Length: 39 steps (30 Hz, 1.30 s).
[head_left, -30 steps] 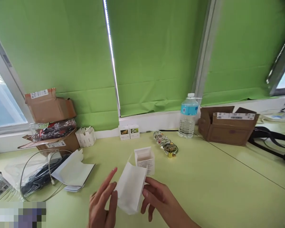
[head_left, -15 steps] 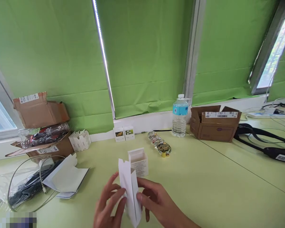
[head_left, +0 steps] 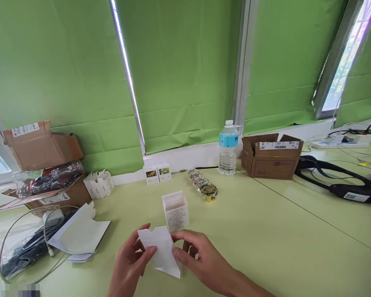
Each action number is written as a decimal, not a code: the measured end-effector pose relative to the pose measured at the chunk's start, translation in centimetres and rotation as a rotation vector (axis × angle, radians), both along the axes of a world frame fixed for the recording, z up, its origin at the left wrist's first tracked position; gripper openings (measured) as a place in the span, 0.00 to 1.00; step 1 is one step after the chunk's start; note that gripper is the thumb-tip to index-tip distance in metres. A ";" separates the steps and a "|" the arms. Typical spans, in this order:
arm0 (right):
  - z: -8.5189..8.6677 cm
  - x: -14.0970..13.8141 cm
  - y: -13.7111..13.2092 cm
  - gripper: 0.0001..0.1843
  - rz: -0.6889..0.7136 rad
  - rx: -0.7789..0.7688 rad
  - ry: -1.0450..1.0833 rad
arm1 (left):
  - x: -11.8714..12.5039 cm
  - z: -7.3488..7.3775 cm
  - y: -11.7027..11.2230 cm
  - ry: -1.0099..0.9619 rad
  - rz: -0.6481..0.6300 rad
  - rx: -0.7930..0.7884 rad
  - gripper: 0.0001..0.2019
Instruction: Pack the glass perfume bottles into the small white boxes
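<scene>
Green blinds point(head_left: 179, 74) cover the far wall, and below them a pale green table point(head_left: 266, 243) fills the near field.

Far left: a brown cardboard box point(head_left: 40, 144) stands open above a plastic-wrapped bundle point(head_left: 51, 178).

Far right: a second cardboard box point(head_left: 272, 159) stands with its flaps up. A black strap point(head_left: 343, 185) lies on the table just to its right.

Near left: a clear bag of cables point(head_left: 21, 247) lies beside a pile of flat white card sheets point(head_left: 80, 235).

Far centre: a water bottle point(head_left: 228, 148) stands upright just left of the second cardboard box.

Near centre: the left hand point(head_left: 128, 264) and right hand point(head_left: 198, 258) hold a flat white carton point(head_left: 162, 251) between them, just above the table. The left thumb and fingers pinch the carton's left edge; the right thumb and fingers close on its right edge.

Just beyond the carton, an open white box point(head_left: 175, 210) stands upright on the table, its top flap raised.

Farther back: a row of round glass pieces point(head_left: 202, 185) runs toward the bottle. Two small picture-fronted boxes point(head_left: 157, 173) stand side by side against the sill, and a cluster of small white boxes point(head_left: 99, 183) stands to their left.
</scene>
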State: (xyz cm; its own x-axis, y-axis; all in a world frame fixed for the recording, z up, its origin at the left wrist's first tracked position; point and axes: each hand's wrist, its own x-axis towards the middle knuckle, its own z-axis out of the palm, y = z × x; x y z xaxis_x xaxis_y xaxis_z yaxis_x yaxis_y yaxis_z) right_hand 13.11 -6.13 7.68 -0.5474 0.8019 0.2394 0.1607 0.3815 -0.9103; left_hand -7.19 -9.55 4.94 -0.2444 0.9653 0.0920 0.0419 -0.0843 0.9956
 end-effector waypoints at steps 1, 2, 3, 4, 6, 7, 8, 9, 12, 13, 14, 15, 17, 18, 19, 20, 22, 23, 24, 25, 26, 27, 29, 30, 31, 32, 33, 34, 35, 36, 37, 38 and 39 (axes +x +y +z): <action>0.1 0.1 0.2 0.19 0.012 -0.001 -0.003 | 0.1 0.1 -0.1 0.004 0.010 0.002 0.31; 0.0 0.2 0.4 0.19 0.020 -0.004 -0.003 | 0.1 0.1 -0.1 0.011 0.008 0.002 0.31; 0.0 0.3 0.6 0.20 0.020 -0.006 -0.001 | 0.0 0.1 -0.1 0.024 -0.004 0.000 0.30; -0.1 0.3 0.8 0.20 0.010 -0.002 -0.003 | -0.1 0.1 -0.1 0.041 -0.026 -0.004 0.30; -0.4 0.4 1.1 0.18 -0.009 0.027 -0.029 | -0.6 -0.1 -0.1 0.087 -0.096 -0.022 0.28; -0.5 0.4 1.3 0.17 -0.013 0.044 -0.048 | -0.9 -0.1 0.0 0.113 -0.148 -0.037 0.28; -0.6 0.4 1.4 0.16 -0.010 0.057 -0.068 | -1.2 -0.2 0.0 0.137 -0.206 -0.052 0.27; -0.7 0.5 1.5 0.16 -0.001 0.061 -0.084 | -1.5 -0.3 0.1 0.158 -0.260 -0.064 0.26; -0.6 0.7 1.5 0.22 0.011 0.031 -0.091 | -2.3 -0.4 0.2 0.194 -0.357 -0.072 0.23; -0.5 0.8 1.5 0.24 0.008 0.016 -0.092 | -2.5 -0.4 0.2 0.201 -0.367 -0.069 0.23; -0.4 0.9 1.5 0.25 0.005 0.003 -0.097 | -2.7 -0.4 0.2 0.211 -0.373 -0.070 0.23; -0.3 1.0 1.5 0.26 0.003 -0.008 -0.106 | -2.8 -0.3 0.2 0.224 -0.384 -0.076 0.23; -0.1 1.1 1.5 0.25 0.018 -0.016 -0.128 | -3.0 -0.1 0.1 0.253 -0.410 -0.091 0.25; -0.1 1.1 1.6 0.24 0.035 -0.015 -0.134 | -3.0 0.0 0.0 0.264 -0.422 -0.095 0.25; -0.1 1.1 1.6 0.24 0.056 -0.013 -0.134 | -3.0 0.1 0.0 0.270 -0.437 -0.094 0.25; -0.1 1.1 1.7 0.23 0.078 -0.014 -0.129 | -3.0 0.3 -0.1 0.273 -0.456 -0.091 0.26; -0.2 1.0 1.8 0.20 0.114 -0.015 -0.113 | -2.8 0.4 -0.2 0.277 -0.492 -0.081 0.26; -0.3 0.9 1.8 0.18 0.128 -0.014 -0.108 | -2.8 0.4 -0.3 0.279 -0.503 -0.079 0.26; -0.3 0.9 1.8 0.16 0.137 -0.011 -0.106 | -2.7 0.4 -0.3 0.278 -0.505 -0.080 0.26; -0.3 0.9 1.8 0.14 0.142 -0.006 -0.105 | -2.7 0.3 -0.4 0.271 -0.497 -0.082 0.26; -0.3 0.9 1.8 0.13 0.143 -0.001 -0.104 | -2.8 0.2 -0.3 0.255 -0.488 -0.082 0.27; -0.2 0.9 1.8 0.13 0.139 0.006 -0.102 | -2.9 0.1 -0.2 0.231 -0.478 -0.070 0.29; 0.0 1.1 1.8 0.13 0.123 0.018 -0.094 | -3.1 0.0 0.2 0.180 -0.422 -0.013 0.31; 0.2 1.2 1.9 0.13 0.115 0.024 -0.085 | -3.2 0.1 0.5 0.177 -0.365 0.019 0.30; 0.4 1.4 2.0 0.13 0.107 0.027 -0.072 | -3.2 0.3 0.9 0.201 -0.284 0.042 0.28; 0.6 1.6 2.1 0.12 0.098 0.028 -0.053 | -3.1 0.5 1.3 0.253 -0.189 0.052 0.26; 0.9 1.9 2.3 0.12 0.088 0.027 -0.030 | -2.9 0.8 1.8 0.324 -0.099 0.061 0.23; 1.2 2.2 2.5 0.13 0.078 0.025 -0.002 | -2.6 1.2 2.2 0.401 -0.033 0.082 0.21; 1.6 2.6 2.8 0.14 0.062 0.022 0.029 | -2.1 1.5 2.7 0.475 0.005 0.124 0.19; 1.9 3.1 3.2 0.15 0.041 0.020 0.061 | -1.6 1.9 3.1 0.539 0.017 0.183 0.18; 2.2 3.6 3.6 0.16 0.016 0.017 0.092 | -1.0 2.3 3.6 0.591 0.010 0.252 0.17; 2.5 4.1 4.0 0.17 -0.013 0.014 0.126 | -0.3 2.6 4.0 0.637 -0.007 0.311 0.16; 2.8 4.7 4.4 0.18 -0.044 0.009 0.160 | 0.4 2.9 4.5 0.681 -0.031 0.342 0.15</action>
